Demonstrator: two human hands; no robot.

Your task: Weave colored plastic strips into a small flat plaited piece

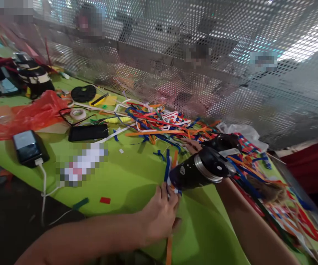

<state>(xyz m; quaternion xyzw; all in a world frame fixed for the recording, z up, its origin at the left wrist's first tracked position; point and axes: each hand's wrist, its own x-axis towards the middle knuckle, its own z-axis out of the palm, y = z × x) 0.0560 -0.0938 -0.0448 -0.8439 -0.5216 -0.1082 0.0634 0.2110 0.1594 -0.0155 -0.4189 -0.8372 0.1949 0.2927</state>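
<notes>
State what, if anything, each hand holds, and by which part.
The left hand holds coloured strips partway along, below their upper ends. The right hand is partly hidden behind the black bottle; whether it holds anything cannot be told.

The single head-worn view looks forward and down from the near side of the green tabletop (120, 180), close over the left hand (161, 211) at six o'clock and the right forearm (254, 221) at four, toward a perforated screen (159, 55) at twelve.

Left fingers (164, 191) bent, right hand (193, 146) farther forward
</notes>
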